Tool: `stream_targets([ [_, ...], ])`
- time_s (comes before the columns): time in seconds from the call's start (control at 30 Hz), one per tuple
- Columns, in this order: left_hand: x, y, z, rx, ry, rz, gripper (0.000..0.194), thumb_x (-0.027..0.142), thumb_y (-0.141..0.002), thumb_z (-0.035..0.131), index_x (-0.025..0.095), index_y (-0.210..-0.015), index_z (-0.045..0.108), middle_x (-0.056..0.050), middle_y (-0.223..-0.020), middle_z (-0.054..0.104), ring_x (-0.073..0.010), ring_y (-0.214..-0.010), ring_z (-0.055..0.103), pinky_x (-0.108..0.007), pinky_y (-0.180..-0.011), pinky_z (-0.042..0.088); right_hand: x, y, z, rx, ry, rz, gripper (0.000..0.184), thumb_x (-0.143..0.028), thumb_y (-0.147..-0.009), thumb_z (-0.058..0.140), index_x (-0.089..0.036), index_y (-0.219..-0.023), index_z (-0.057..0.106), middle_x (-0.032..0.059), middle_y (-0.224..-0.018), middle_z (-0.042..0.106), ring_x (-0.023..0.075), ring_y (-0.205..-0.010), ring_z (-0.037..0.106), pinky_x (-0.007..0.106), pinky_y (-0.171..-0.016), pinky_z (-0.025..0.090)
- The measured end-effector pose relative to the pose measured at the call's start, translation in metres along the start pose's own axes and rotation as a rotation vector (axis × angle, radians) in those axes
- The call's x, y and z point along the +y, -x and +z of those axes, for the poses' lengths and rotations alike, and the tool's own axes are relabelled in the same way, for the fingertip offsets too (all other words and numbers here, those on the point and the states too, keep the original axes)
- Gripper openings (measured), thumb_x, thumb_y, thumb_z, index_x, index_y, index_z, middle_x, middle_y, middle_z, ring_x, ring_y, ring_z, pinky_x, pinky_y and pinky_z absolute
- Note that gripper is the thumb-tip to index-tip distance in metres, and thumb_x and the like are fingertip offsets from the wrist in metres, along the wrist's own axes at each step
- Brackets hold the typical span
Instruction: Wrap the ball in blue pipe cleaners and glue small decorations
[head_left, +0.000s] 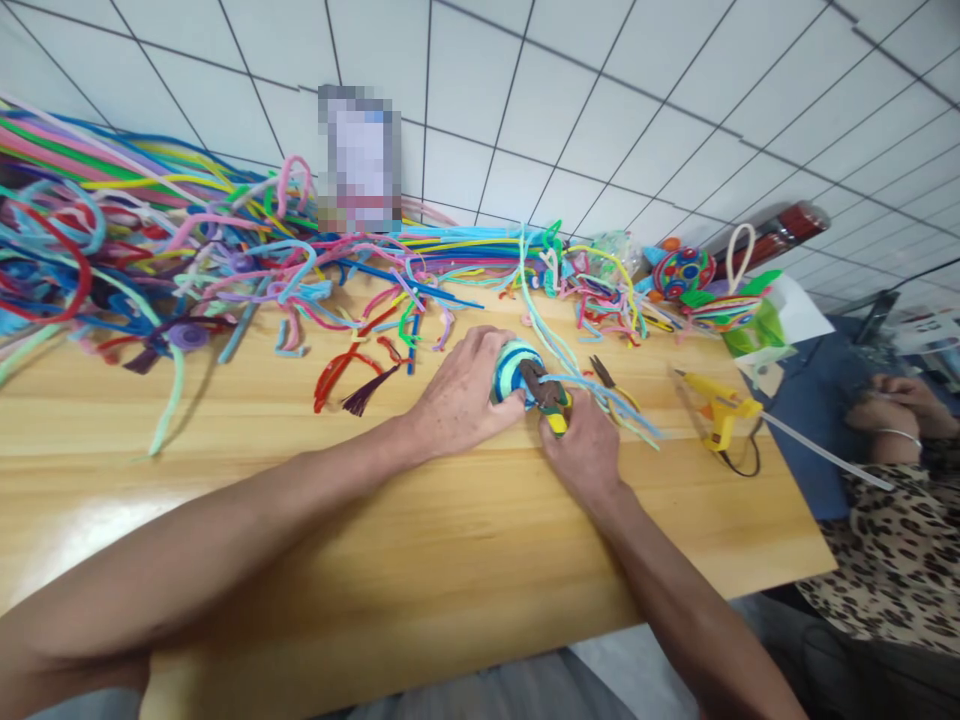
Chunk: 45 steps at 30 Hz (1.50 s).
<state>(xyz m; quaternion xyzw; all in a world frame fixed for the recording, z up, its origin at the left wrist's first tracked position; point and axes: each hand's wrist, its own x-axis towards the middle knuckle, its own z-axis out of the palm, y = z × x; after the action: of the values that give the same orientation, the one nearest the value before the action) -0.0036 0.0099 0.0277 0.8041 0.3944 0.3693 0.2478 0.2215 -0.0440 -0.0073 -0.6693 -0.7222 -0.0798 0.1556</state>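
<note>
My left hand (469, 395) is closed around a ball-like coil of blue and mint-green pipe cleaners (510, 368), which it holds just above the table. In my right hand (585, 450) are pliers (553, 412) with yellow and green handles; their dark jaws lie against the right side of the coil. Whether the jaws grip a stem cannot be made out. Loose light-blue and mint pipe cleaner ends (607, 385) trail from the coil to the right. Beyond my right hand lies a second tool with a pointed dark tip (602, 372) and yellow handles.
Tangled pipe cleaners (240, 250) line the table's back edge by the tiled wall. Red pieces and a dark tassel (371, 392) lie left of my hands. A yellow glue gun (720, 408) with its cord is at right. Another person's hands (892, 405) are at far right.
</note>
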Motion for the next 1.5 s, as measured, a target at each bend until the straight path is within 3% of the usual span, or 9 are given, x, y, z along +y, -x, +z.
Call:
stream_targets([
  [0.27,0.002,-0.001,0.002,0.01,-0.008,-0.003,0.049,0.029,-0.087,0.061,0.016,-0.132,0.047,-0.018,-0.132,0.056,-0.0326,-0.13,0.053,-0.052,-0.113,0.047,0.003,-0.002,0.006,0.037,-0.032,-0.026,0.018,-0.028,-0.087,0.052,-0.02,-0.102,0.059,0.0067,-0.083,0.067,0.025,-0.078,0.064,0.033,-0.07,0.049],
  [0.37,0.002,-0.001,0.002,0.026,-0.012,-0.011,0.046,0.031,-0.089,0.061,0.017,-0.13,0.046,-0.017,-0.13,0.058,-0.0322,-0.128,0.054,-0.052,-0.112,0.048,-0.001,-0.001,0.003,0.045,0.005,-0.026,0.023,-0.026,-0.088,0.052,-0.019,-0.107,0.061,0.0088,-0.088,0.069,0.0271,-0.084,0.065,0.035,-0.074,0.051],
  [0.53,0.001,0.0,0.001,0.036,0.0,0.003,0.048,0.029,-0.089,0.061,0.017,-0.132,0.045,-0.017,-0.131,0.058,-0.0312,-0.128,0.055,-0.052,-0.114,0.045,-0.006,0.0,-0.009,0.046,0.086,-0.102,0.038,-0.028,-0.089,0.057,-0.016,-0.125,0.059,0.0146,-0.106,0.072,0.0336,-0.106,0.066,0.046,-0.095,0.052],
  [0.73,-0.002,0.001,0.004,0.068,0.02,0.004,0.047,0.03,-0.089,0.062,0.02,-0.132,0.046,-0.015,-0.131,0.059,-0.0301,-0.13,0.055,-0.052,-0.114,0.045,-0.014,0.003,-0.011,0.028,0.095,-0.028,0.053,-0.019,-0.086,0.054,-0.017,-0.139,0.05,0.0161,-0.122,0.071,0.0324,-0.116,0.066,0.043,-0.095,0.056],
  [0.93,-0.004,0.002,0.006,0.089,0.019,0.005,0.047,0.03,-0.089,0.062,0.018,-0.132,0.047,-0.015,-0.13,0.061,-0.0299,-0.128,0.056,-0.05,-0.113,0.046,-0.019,0.004,-0.009,-0.009,0.118,0.014,0.066,-0.018,-0.087,0.057,-0.012,-0.15,0.04,0.0217,-0.134,0.065,0.0364,-0.117,0.065,0.049,-0.096,0.056],
  [1.2,-0.006,0.001,0.006,0.086,0.016,-0.005,0.046,0.032,-0.09,0.063,0.02,-0.131,0.047,-0.015,-0.131,0.061,-0.0296,-0.127,0.056,-0.051,-0.115,0.045,-0.012,0.001,-0.011,-0.042,0.086,0.032,0.064,-0.02,-0.088,0.062,-0.014,-0.148,0.042,0.0218,-0.136,0.062,0.0372,-0.124,0.061,0.05,-0.102,0.054],
  [1.5,-0.005,0.001,0.006,0.094,0.012,0.013,0.045,0.03,-0.089,0.061,0.019,-0.131,0.047,-0.015,-0.131,0.06,-0.0294,-0.129,0.056,-0.051,-0.116,0.044,-0.013,0.001,-0.012,-0.014,0.081,0.008,0.061,-0.022,-0.088,0.057,-0.013,-0.147,0.041,0.0227,-0.13,0.063,0.0389,-0.12,0.061,0.053,-0.1,0.054],
])
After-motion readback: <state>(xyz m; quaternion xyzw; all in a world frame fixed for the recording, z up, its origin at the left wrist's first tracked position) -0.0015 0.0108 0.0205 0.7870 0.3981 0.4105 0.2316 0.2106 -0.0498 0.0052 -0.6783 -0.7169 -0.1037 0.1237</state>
